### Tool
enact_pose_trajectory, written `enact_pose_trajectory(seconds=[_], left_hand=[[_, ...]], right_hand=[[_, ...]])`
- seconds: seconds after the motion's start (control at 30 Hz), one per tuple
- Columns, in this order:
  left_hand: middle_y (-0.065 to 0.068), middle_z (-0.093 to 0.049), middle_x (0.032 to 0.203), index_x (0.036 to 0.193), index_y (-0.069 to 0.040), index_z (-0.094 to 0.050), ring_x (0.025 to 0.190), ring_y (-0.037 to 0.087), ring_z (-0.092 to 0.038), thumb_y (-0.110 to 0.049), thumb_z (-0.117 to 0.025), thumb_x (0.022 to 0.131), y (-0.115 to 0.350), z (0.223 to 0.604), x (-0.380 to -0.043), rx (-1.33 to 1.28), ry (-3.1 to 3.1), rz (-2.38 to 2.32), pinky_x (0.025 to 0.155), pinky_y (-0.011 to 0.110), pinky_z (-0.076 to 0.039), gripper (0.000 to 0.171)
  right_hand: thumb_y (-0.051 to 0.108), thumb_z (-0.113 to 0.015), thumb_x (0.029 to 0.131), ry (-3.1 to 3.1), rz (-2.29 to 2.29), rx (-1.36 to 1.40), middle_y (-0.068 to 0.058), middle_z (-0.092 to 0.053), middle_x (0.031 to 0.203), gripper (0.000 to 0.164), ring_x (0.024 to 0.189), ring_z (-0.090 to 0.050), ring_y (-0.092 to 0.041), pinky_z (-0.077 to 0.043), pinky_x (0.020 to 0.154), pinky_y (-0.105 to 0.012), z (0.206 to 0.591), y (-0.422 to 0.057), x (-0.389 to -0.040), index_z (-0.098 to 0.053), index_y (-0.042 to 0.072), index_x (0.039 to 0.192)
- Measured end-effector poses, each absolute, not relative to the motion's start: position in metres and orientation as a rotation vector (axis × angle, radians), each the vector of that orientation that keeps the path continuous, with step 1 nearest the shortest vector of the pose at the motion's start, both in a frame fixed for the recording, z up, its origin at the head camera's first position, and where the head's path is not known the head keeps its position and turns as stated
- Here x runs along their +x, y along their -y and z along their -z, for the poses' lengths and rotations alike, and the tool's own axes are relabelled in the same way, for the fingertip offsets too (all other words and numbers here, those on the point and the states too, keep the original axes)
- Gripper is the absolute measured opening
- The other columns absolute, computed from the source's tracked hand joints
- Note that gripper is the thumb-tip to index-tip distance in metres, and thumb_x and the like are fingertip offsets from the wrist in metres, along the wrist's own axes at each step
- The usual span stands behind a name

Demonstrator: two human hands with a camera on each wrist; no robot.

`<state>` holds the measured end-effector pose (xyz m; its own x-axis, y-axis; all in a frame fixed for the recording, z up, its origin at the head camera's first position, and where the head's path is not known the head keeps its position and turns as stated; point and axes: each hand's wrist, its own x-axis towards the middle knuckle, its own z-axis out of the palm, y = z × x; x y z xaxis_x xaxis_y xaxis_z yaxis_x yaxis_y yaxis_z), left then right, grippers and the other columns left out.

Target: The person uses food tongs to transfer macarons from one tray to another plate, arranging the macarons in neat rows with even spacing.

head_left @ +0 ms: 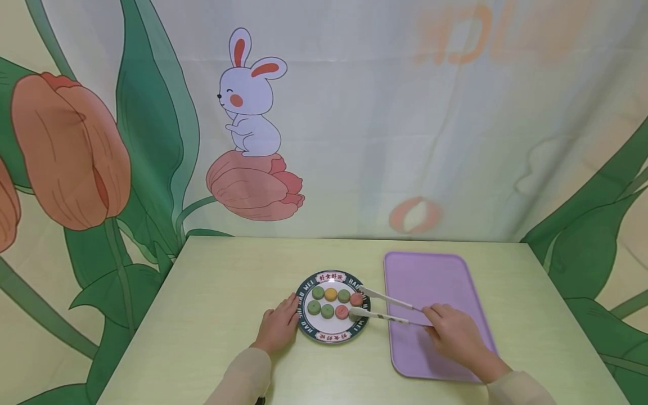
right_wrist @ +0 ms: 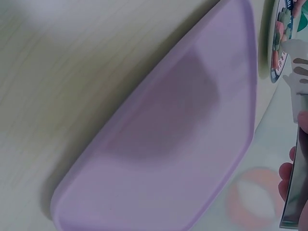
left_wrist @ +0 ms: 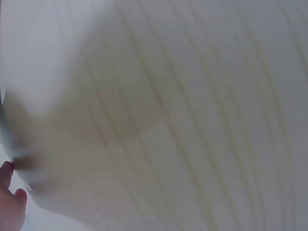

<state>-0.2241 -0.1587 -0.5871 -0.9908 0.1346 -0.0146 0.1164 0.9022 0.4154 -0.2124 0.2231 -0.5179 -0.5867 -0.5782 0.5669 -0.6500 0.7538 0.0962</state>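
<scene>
A round plate (head_left: pixel 333 338) with a dark patterned rim carries several small round pastries, among them a green one (head_left: pixel 327 311), a yellow one (head_left: pixel 331 294) and a pink one (head_left: pixel 341 312). My left hand (head_left: pixel 277 326) touches the plate's left rim with its fingers; only a few fingertips (left_wrist: pixel 6 173) show in the left wrist view. My right hand (head_left: pixel 453 332) grips metal tongs (head_left: pixel 387 298) with pale slotted tips. Those tips are spread at the plate's right side, beside the pink pastries. Whether they touch a pastry I cannot tell.
A purple tray (head_left: pixel 425 275) lies on the table right of the plate, under my right hand and the tongs' handle. The pale wooden table (head_left: pixel 217 281) ends at a printed curtain (head_left: pixel 349 112) with a rabbit and tulips.
</scene>
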Motion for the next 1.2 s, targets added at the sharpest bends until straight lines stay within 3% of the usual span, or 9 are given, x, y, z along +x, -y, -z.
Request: enact_pose_trajectory(seconds=[0.37,0.57,1.2], left_hand=[[0.007,-0.034,0.142,0.134,-0.007,-0.038,0.129,0.027,-0.034,-0.026,-0.041,0.092,0.158,0.587,-0.224,0.207,-3.031,-0.651,0.098,0.051,-0.027,0.046],[0.007,-0.034,0.142,0.134,-0.007,-0.038,0.129,0.028,-0.034,-0.026,-0.041,0.092,0.158,0.586,-0.224,0.200,-3.026,-0.657,0.098,0.051,-0.028,0.046],[0.008,-0.032,0.142,0.134,-0.009,-0.038,0.129,0.026,-0.034,-0.029,-0.042,0.092,0.164,0.582,-0.222,0.196,-3.112,-0.686,0.098,0.049,-0.029,0.047]], right_hand=[[0.012,-0.073,0.060,2.398,-0.219,0.721,-0.005,-0.060,0.076,0.034,0.065,-0.057,-0.021,-0.046,0.052,-0.032,0.520,-0.241,-0.214,-0.063,0.002,0.091],[0.014,-0.073,0.060,2.434,-0.220,0.601,-0.007,-0.061,0.080,0.037,0.071,-0.059,-0.023,-0.046,0.048,-0.033,0.524,-0.251,-0.214,-0.064,0.003,0.093],[0.014,-0.071,0.065,2.527,-0.284,0.374,-0.009,-0.060,0.083,0.035,0.066,-0.056,-0.024,-0.040,0.042,-0.034,0.541,-0.280,-0.211,-0.061,0.003,0.097]])
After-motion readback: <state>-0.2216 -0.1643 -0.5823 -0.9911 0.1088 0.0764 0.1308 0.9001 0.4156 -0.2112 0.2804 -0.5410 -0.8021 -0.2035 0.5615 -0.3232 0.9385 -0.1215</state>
